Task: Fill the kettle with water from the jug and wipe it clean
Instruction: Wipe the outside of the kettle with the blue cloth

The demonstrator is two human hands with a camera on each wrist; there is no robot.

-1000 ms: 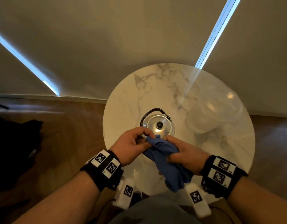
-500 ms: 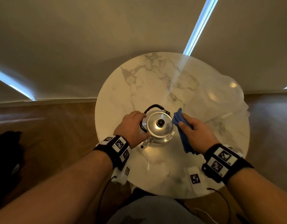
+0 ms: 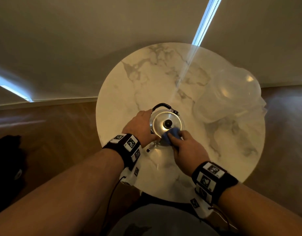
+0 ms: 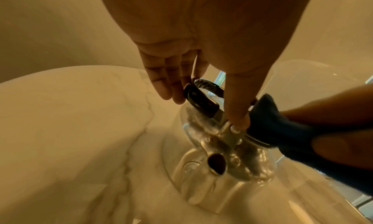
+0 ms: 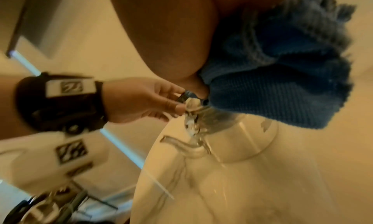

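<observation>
A shiny metal kettle (image 3: 166, 122) with a black lid knob and a folded-down black handle (image 4: 199, 100) stands mid-table. My left hand (image 3: 140, 128) holds its left side, thumb (image 4: 236, 119) on the handle bracket and fingers against the handle. My right hand (image 3: 186, 149) grips a bunched blue cloth (image 3: 171, 134) and presses it on the near edge of the lid. The cloth (image 5: 272, 84) fills the right wrist view above the kettle (image 5: 203, 117). A clear plastic jug (image 3: 230, 96) stands at the right of the table; I cannot tell its water level.
The round white marble table (image 3: 129, 92) stands against a pale wall, with wooden floor on both sides. A dark object (image 3: 5, 159) lies on the floor at the left. The spout (image 4: 217, 163) points toward me.
A second ago both hands held the cloth in front of the kettle. The left hand then went to the kettle's side; the right carried the cloth from the kettle's right side onto the lid's near edge.
</observation>
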